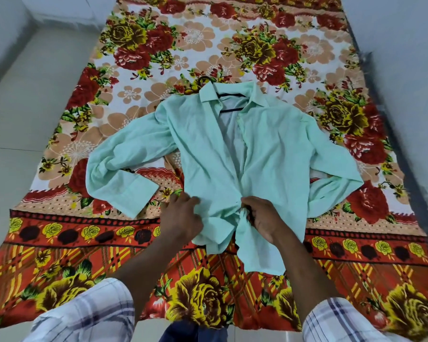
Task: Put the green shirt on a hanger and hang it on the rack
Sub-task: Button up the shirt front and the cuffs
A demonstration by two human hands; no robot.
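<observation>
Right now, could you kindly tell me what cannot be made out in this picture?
- Hanger: the head view shows only its hook and bars at the collar; the shirt covers the rest.
- Rack: outside the frame.
- Left hand and right hand: their backs hide what the fingers pinch, a button or cloth alone.
- Bed: its right edge is blurred.

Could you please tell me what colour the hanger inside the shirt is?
The hanger is black; the head view shows it.
</observation>
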